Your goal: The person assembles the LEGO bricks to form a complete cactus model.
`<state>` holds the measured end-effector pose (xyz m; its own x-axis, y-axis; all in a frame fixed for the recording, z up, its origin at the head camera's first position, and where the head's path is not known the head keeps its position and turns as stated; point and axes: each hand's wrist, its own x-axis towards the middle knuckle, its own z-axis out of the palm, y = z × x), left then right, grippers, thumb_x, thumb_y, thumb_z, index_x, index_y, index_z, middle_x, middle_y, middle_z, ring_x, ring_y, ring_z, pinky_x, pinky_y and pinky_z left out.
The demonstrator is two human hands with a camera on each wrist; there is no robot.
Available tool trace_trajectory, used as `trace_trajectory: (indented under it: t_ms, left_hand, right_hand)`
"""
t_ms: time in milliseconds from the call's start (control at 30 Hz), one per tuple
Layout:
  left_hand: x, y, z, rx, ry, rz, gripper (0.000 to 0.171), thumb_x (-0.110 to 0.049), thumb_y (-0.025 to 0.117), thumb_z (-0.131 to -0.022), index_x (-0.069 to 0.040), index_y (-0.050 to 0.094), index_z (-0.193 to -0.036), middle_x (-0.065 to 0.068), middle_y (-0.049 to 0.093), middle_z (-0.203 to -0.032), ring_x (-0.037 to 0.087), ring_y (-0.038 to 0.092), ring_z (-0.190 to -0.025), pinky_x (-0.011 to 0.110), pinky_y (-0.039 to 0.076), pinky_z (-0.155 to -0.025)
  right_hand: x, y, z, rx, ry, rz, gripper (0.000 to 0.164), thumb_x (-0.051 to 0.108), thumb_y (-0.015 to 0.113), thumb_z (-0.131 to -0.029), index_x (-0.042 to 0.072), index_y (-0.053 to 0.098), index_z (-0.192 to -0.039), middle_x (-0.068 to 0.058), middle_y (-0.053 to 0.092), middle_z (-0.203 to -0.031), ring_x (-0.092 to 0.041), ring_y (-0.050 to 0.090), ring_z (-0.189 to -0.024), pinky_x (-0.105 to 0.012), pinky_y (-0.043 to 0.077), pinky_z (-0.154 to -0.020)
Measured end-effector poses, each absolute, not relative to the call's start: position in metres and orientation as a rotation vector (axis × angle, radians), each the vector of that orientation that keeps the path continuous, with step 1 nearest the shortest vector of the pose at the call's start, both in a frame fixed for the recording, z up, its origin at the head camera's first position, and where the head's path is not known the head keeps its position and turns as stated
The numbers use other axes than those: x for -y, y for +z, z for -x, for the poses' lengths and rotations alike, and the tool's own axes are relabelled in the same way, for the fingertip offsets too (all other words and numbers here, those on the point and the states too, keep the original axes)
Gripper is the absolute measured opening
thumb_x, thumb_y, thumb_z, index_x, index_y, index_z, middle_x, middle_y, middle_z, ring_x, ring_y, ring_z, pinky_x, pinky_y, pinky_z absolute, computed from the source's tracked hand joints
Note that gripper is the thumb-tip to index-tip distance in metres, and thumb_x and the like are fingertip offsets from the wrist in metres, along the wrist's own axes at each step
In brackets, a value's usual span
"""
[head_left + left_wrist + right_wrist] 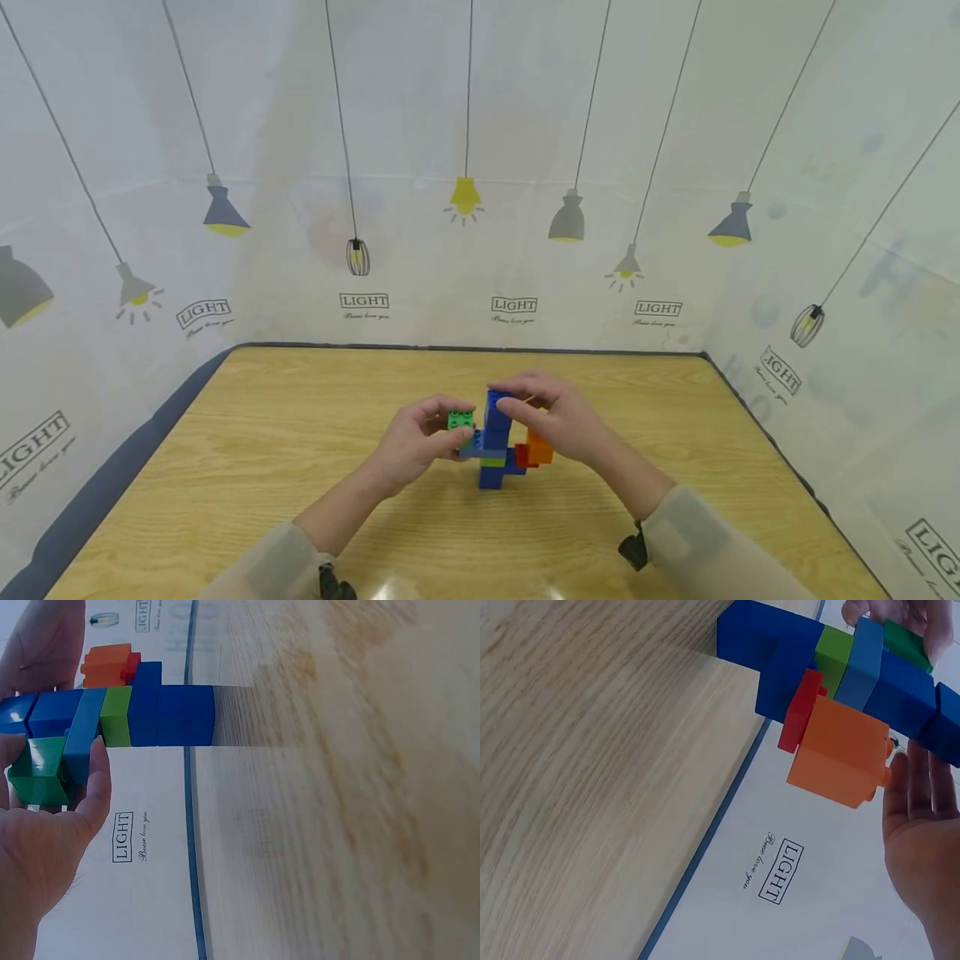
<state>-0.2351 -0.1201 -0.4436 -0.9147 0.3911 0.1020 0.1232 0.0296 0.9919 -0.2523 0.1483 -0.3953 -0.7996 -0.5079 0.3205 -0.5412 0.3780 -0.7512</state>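
A structure of toy building bricks stands upright on the wooden table (300, 517). Its base is a dark blue brick (491, 478), with a lime green brick (116, 716) and a lighter blue brick (85, 731) above. My left hand (408, 446) grips the green brick (460, 419) on the left arm of the structure, a fingertip against the lighter blue one. Between thumb and fingers, my right hand (558, 417) pinches the top dark blue brick (497, 410). An orange brick (840, 750) on a thin red brick (800, 711) juts out below the right palm.
A white curtain (420, 125) printed with hanging lamps surrounds the table at the back and sides. Dark edging (465, 347) runs along the table's far side. A black wrist strap piece (633, 550) hangs at the right sleeve.
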Motion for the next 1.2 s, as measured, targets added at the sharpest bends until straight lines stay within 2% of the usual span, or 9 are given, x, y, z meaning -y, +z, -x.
trace_trajectory:
  t_ms: [167,300,533,667,900,1200]
  left_hand:
    - [0.12,-0.444,0.235,-2.093,1.997,-0.529,0.035,-0.015,0.075,-0.105,-0.005,0.068,-0.138,0.007,0.063,-0.115,0.022,0.07,-0.107,0.04,0.07,-0.088]
    - [0.119,-0.443,0.235,-2.09,1.998,-0.513,0.035,-0.015,0.076,-0.105,-0.007,0.069,-0.138,0.006,0.063,-0.115,0.022,0.07,-0.108,0.04,0.07,-0.088]
    - [0.119,-0.443,0.235,-2.091,1.992,-0.535,0.036,-0.015,0.075,-0.105,-0.005,0.068,-0.139,0.007,0.063,-0.112,0.022,0.071,-0.106,0.04,0.07,-0.088]
    - [0.119,-0.442,0.235,-2.095,1.99,-0.521,0.034,-0.015,0.076,-0.105,-0.007,0.069,-0.138,0.007,0.063,-0.114,0.022,0.071,-0.108,0.04,0.07,-0.088]
    - [0.119,-0.443,0.235,-2.089,1.996,-0.531,0.036,-0.015,0.076,-0.105,-0.007,0.069,-0.139,0.007,0.063,-0.114,0.022,0.071,-0.108,0.041,0.07,-0.088]
    - [0.119,-0.443,0.234,-2.088,2.007,-0.524,0.035,-0.014,0.076,-0.105,-0.008,0.069,-0.139,0.007,0.064,-0.114,0.022,0.071,-0.107,0.04,0.07,-0.088]
  right_hand:
    - [-0.146,-0.399,0.251,2.595,1.508,-0.895,0.032,0.031,0.072,-0.108,0.023,0.077,-0.139,0.001,0.076,-0.128,-0.018,0.073,-0.111,-0.032,0.063,-0.097]
    - [-0.146,-0.402,0.249,2.594,1.611,-0.842,0.032,0.03,0.073,-0.108,0.022,0.077,-0.138,-0.002,0.077,-0.129,-0.021,0.074,-0.114,-0.031,0.063,-0.096]
    - [-0.144,-0.402,0.248,2.617,1.595,-0.796,0.033,0.034,0.075,-0.106,0.022,0.078,-0.137,0.0,0.077,-0.129,-0.021,0.072,-0.114,-0.037,0.063,-0.095]
    - [-0.142,-0.403,0.248,2.606,1.62,-0.804,0.034,0.033,0.074,-0.107,0.019,0.077,-0.137,0.0,0.077,-0.127,-0.022,0.072,-0.113,-0.038,0.063,-0.094]
    - [-0.142,-0.408,0.251,2.55,1.665,-0.837,0.027,0.029,0.072,-0.108,0.019,0.078,-0.133,-0.002,0.078,-0.121,-0.025,0.071,-0.112,-0.034,0.063,-0.093]
    - [-0.14,-0.41,0.252,2.538,1.674,-0.849,0.027,0.027,0.07,-0.109,0.016,0.076,-0.133,-0.003,0.077,-0.119,-0.027,0.069,-0.111,-0.035,0.061,-0.093]
